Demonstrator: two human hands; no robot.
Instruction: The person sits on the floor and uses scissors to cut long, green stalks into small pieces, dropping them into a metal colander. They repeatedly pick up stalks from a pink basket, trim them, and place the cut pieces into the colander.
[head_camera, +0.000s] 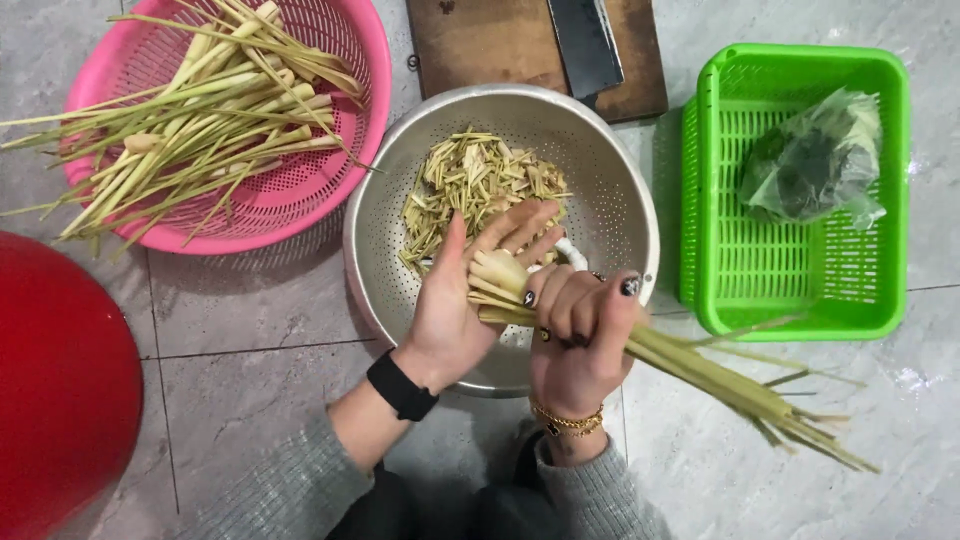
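- A bundle of lemongrass stalks (700, 375) is clamped in the right hand (580, 335), whose fingers are curled tightly around the stalks just behind their pale bulb ends.
- The bulb ends are cupped by the left hand (470, 290), its fingers spread nearly flat and only lightly closed against them, above the steel colander (620, 200).
- The bundle is held over the colander's near rim, with the long green tops trailing out to the right over the tiled floor (250, 370).
- A slip is judged possible: the stalks look smooth and waxy, and if the grip were loosened the bundle could be fanned apart and dropped outside the colander.
- Because the bundle is pressed near the rim, the light, round-bottomed colander could be tipped, and the chopped lemongrass pieces (475, 180) spilled.
- The stalks appear fibrous and stiff, with dry, sharp-edged leaf tips by which skin could be nicked.
- The cleaver (585, 45) is left flat on the wooden cutting board (480, 45), well apart from both hands.
- More whole stalks are heaped in the pink perforated plastic basket (300, 190); a knotted clear plastic bag of greens (815, 155) is kept in the green slotted basket (790, 290).
- A glossy red basin (60, 390) is seen at the left edge.
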